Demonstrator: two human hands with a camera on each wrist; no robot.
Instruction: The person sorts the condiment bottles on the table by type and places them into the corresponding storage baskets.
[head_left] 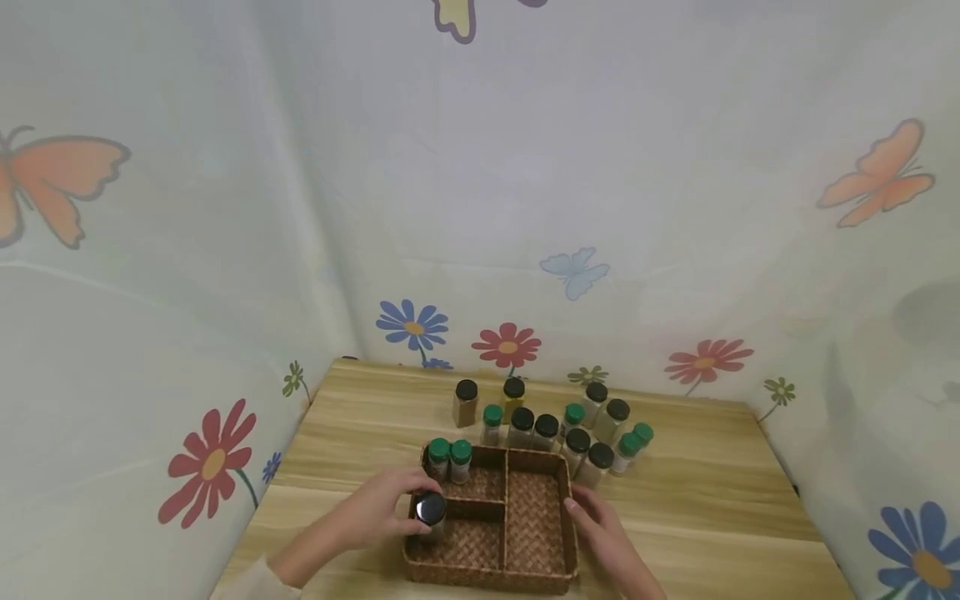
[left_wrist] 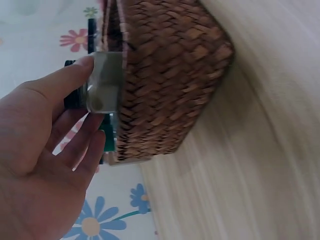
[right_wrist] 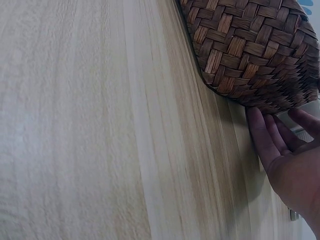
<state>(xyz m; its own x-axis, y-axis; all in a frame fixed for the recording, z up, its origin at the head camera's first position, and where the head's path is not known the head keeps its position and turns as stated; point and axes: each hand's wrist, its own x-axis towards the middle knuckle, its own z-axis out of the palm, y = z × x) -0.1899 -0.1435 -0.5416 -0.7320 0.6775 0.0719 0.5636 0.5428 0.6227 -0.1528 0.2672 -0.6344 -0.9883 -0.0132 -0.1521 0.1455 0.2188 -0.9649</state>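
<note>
A woven brown basket (head_left: 491, 578) with three compartments stands on the wooden table. My left hand (head_left: 386, 510) pinches a clear spice jar (left_wrist: 106, 82) by its black cap (head_left: 431, 507), thumb on one side and fingers on the other. The jar is upright at the left end of the front-left compartment, its lower part hidden by the basket wall in the left wrist view. Two green-capped jars (head_left: 461, 463) stand side by side in the back-left compartment. My right hand (head_left: 604, 533) touches the basket's right side, its extended fingers (right_wrist: 261, 131) against the outer wall and its thumb at the rim.
Behind the basket and to its back right stand several spice jars with black caps (head_left: 522, 419) and green caps (head_left: 629, 445). Some are close against the basket's rim. A flower-print curtain (head_left: 480, 208) hangs behind and beside the table (head_left: 705, 492).
</note>
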